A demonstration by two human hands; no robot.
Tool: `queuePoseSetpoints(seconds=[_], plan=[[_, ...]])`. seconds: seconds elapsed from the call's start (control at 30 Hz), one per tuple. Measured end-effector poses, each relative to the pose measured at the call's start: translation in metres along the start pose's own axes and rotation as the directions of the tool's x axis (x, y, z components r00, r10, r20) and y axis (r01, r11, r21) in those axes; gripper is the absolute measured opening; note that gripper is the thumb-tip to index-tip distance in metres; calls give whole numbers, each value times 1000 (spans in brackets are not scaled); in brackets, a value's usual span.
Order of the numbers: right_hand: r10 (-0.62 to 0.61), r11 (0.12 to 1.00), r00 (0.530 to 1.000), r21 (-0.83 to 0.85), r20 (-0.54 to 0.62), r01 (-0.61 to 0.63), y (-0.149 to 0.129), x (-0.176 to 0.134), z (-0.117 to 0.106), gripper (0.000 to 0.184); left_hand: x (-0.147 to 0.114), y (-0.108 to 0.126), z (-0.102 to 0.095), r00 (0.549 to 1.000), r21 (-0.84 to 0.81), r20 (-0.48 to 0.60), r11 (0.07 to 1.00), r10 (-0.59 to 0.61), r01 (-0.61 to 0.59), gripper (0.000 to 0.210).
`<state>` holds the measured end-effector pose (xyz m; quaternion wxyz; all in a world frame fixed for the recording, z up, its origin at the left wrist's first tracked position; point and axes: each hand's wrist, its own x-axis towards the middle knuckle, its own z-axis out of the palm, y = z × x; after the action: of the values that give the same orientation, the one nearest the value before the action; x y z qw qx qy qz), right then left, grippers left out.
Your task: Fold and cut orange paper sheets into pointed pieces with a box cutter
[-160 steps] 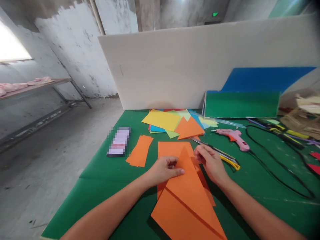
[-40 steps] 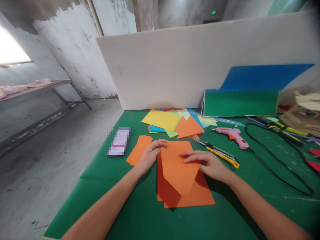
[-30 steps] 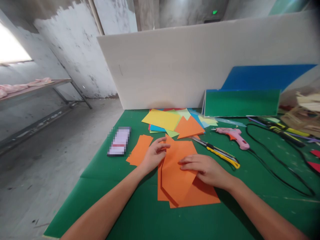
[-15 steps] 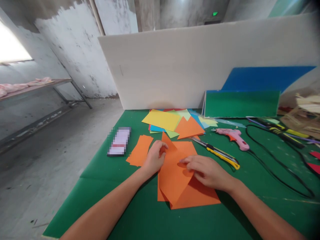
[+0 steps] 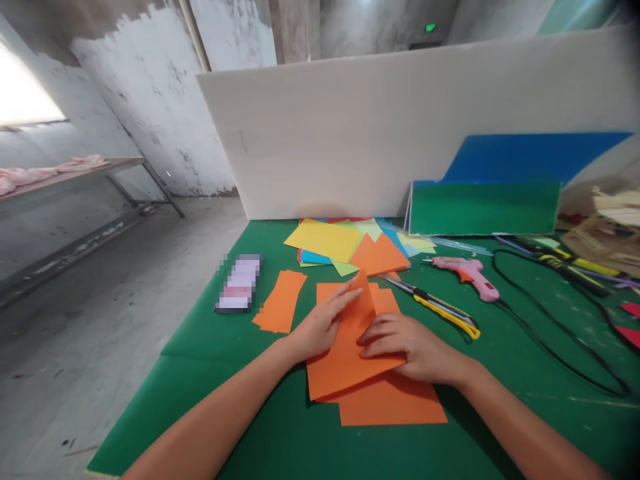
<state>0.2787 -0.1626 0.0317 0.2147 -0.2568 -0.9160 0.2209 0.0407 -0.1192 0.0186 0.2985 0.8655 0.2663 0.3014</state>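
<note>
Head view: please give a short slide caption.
Left hand and right hand press folded orange paper sheet on green table.

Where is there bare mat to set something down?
Bare mat lies left of the orange paper, below the phone, and right of the right hand, inside the cable loop. The back, with the paper stack and glue gun, is crowded.

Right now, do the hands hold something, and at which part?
Both hands press on the top orange paper: left hand along its left edge near the tip, right hand flat on its right side.
</note>
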Motion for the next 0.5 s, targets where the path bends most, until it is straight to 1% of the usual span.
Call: queuePoseSetpoints(seconds=[0.1,0.17,0.2,0.27,0.33,0.4,0.43,0.5], plan=[[53,999,997,11,51,-54,2,0,0,52,2,-2,4,989,36,-120,995,-87,92,53],[82,997,995,10,62,-83,2,0,-1,51,3,-5,6,975,57,-176,987,-138,150,43],[90,996,994,8,65,-91,1,1,-2,50,3,-7,7,972,72,-186,985,-142,157,39],[104,995,992,5,71,-104,0,1,-3,46,4,-9,8,980,118,-173,986,-98,119,34],[116,993,990,8,79,-117,-1,1,-3,41,3,-10,7,992,182,-123,982,-24,46,34],[130,991,988,22,77,-132,-2,1,-4,34,3,-10,6,997,273,-74,962,14,6,34],[138,989,988,35,69,-140,-2,1,-4,31,2,-9,5,998,328,-69,945,11,13,31],[149,985,988,77,47,-152,-2,1,-5,26,2,-8,1,995,428,-101,901,-24,65,23]])
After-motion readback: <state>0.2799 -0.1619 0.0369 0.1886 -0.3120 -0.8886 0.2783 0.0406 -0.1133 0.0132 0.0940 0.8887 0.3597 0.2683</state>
